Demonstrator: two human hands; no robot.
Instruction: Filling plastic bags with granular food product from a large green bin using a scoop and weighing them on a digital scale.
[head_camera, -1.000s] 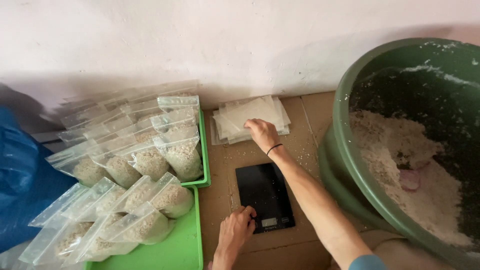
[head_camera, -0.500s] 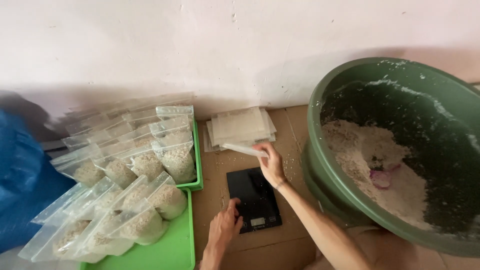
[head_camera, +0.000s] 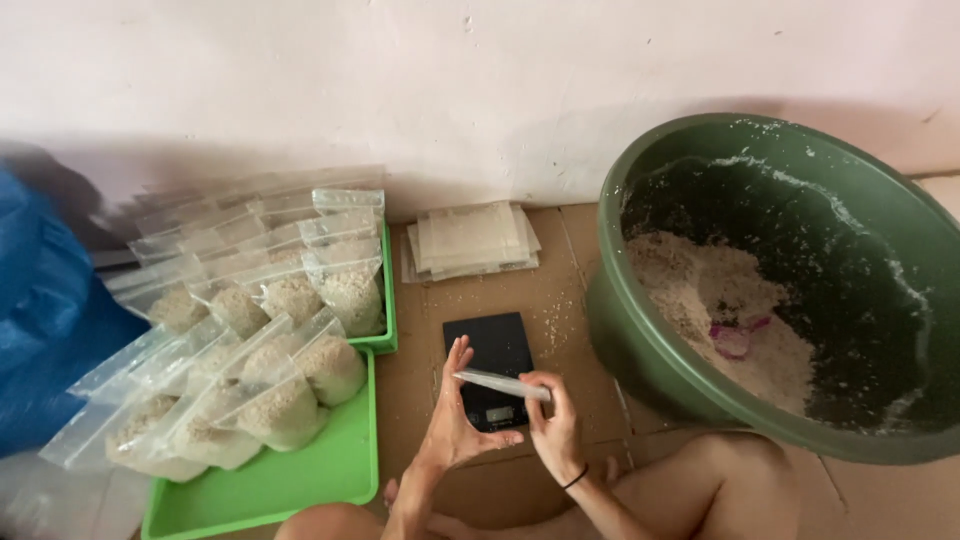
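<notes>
We hold one empty clear plastic zip bag (head_camera: 500, 383) between both hands, just above the flat black digital kitchen scale (head_camera: 493, 368) that lies on the brown cardboard floor. Our left hand (head_camera: 455, 415) is spread open, palm and fingers against the bag's near side; our right hand (head_camera: 556, 428) pinches its right end between thumb and fingertips. We judge that we are at the opening step: the bag looks flat and shut, so the two sides must be parted at the mouth before anything goes in.

Beyond the scale, against the wall, lies a stack of empty clear bags (head_camera: 470, 240). Right of the scale stands a large round green plastic tub (head_camera: 640, 340), its inner wall dusted white, holding a heap of pale crumbly meal (head_camera: 700, 290) with a small pink scoop-like thing (head_camera: 732, 338) half sunk in it; we cannot tell what it is. Left of the scale, two green plastic trays (head_camera: 340, 470) carry rows of filled clear bags (head_camera: 300, 370), each part full of the same pale meal.
</notes>
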